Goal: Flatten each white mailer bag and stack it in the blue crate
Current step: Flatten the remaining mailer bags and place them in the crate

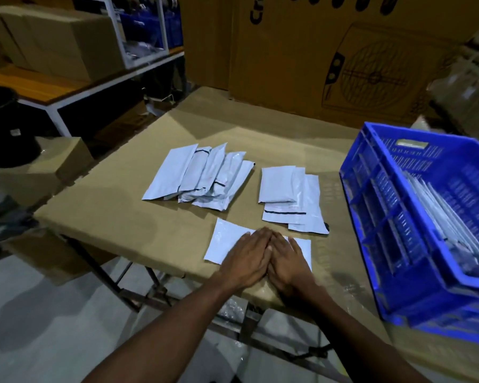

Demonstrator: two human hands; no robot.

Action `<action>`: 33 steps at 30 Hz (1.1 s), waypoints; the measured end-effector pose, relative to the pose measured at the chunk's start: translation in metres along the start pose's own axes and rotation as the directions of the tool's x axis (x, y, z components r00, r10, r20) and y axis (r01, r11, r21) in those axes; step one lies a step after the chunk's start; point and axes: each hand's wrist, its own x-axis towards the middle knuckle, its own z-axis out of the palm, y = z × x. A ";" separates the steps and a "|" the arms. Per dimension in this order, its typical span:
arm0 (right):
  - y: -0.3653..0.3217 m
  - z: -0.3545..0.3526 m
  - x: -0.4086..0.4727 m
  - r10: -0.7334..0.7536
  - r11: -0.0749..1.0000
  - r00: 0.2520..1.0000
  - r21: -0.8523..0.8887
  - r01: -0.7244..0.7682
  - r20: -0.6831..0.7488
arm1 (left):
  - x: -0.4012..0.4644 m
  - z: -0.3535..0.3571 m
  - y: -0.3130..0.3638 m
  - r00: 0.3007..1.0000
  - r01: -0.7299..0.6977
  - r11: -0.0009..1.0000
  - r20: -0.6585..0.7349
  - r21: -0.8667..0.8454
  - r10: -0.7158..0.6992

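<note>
A white mailer bag [224,241] lies flat near the table's front edge. My left hand [248,258] and my right hand [286,262] press on it side by side, palms down, fingers straight. Behind it to the left, several white mailer bags [199,175] lie fanned in a loose pile. To the right of that pile is a smaller group of three bags [288,197]. The blue crate [393,230] stands at the right of the table, with several flattened white bags [448,230] leaning inside it.
The table is covered in brown cardboard [150,217]; its front edge runs just under my wrists. Large cardboard boxes [343,64] stand behind the table. A shelf with boxes [53,42] and a dark bin [3,125] are on the left.
</note>
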 end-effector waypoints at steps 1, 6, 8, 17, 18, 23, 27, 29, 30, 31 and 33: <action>0.000 0.000 -0.001 0.000 1.000 1.000 -0.005 0.000 -0.029 | -0.002 0.005 -0.005 1.000 -0.006 0.997 -0.030 0.072 0.008; -0.004 0.000 -0.006 0.105 0.992 0.993 -0.058 -0.109 -0.060 | -0.005 0.004 -0.018 0.999 -0.002 0.960 0.044 0.278 -0.011; -0.004 0.001 -0.005 0.134 0.989 0.989 -0.052 -0.137 -0.055 | -0.004 0.003 -0.021 0.998 -0.002 0.950 0.053 0.312 -0.015; -0.001 0.003 -0.009 0.153 0.987 0.987 -0.044 -0.155 -0.049 | -0.008 -0.013 -0.040 0.976 0.035 0.921 0.187 0.387 -0.116; -0.001 0.001 -0.008 0.154 0.987 0.987 -0.044 -0.156 -0.042 | -0.010 -0.017 -0.043 0.974 0.040 0.917 0.190 0.397 -0.125; 0.000 -0.003 -0.008 0.141 0.989 0.989 -0.047 -0.139 0.035 | -0.025 -0.035 -0.062 0.962 0.126 0.896 0.168 0.426 -0.215; -0.008 -0.010 0.005 0.156 0.986 0.981 -0.080 -0.147 0.117 | -0.030 -0.039 -0.065 0.961 0.153 0.889 0.143 0.431 -0.235; -0.027 -0.011 0.015 0.082 0.994 0.994 -0.080 -0.075 0.079 | -0.028 -0.038 -0.063 0.960 0.159 0.888 0.141 0.432 -0.241; -0.037 -0.010 0.019 0.041 0.997 0.996 -0.066 -0.036 0.080 | -0.027 -0.038 -0.063 0.959 0.160 0.884 0.144 0.439 -0.245; -0.045 -0.007 0.021 0.017 0.999 0.995 -0.053 -0.012 0.100 | -0.027 -0.038 -0.063 0.957 0.161 0.882 0.148 0.443 -0.248; -0.047 0.000 0.020 0.017 0.999 0.994 -0.045 -0.012 0.112 | -0.028 -0.038 -0.064 0.957 0.163 0.881 0.146 0.445 -0.251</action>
